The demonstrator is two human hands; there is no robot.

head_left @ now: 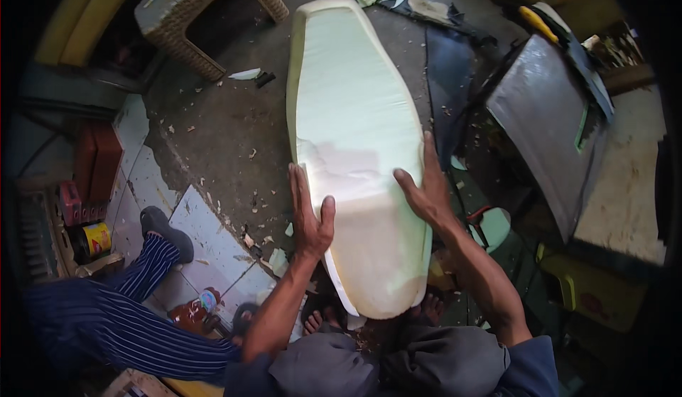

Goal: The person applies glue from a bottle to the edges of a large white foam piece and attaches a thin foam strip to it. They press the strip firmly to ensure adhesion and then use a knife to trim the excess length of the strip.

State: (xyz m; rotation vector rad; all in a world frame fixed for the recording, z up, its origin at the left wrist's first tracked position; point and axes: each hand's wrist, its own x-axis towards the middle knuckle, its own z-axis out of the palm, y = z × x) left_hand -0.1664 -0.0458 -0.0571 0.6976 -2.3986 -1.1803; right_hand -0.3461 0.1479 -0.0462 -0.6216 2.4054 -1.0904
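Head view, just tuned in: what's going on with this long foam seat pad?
The person's left hand and right hand are on a long foam seat pad, one at each side, both open. The pad's near end is tan, the far part paler. A striped trouser leg of someone else shows at the left.

Can (pixel 95 241) at left is carrying a yellow label with print too small for reading. Reddish item (pixel 190 314) on the floor tiles (pixel 213 237) is showing a round multicoloured patch, blurred. No words or numbers are showing legibly.
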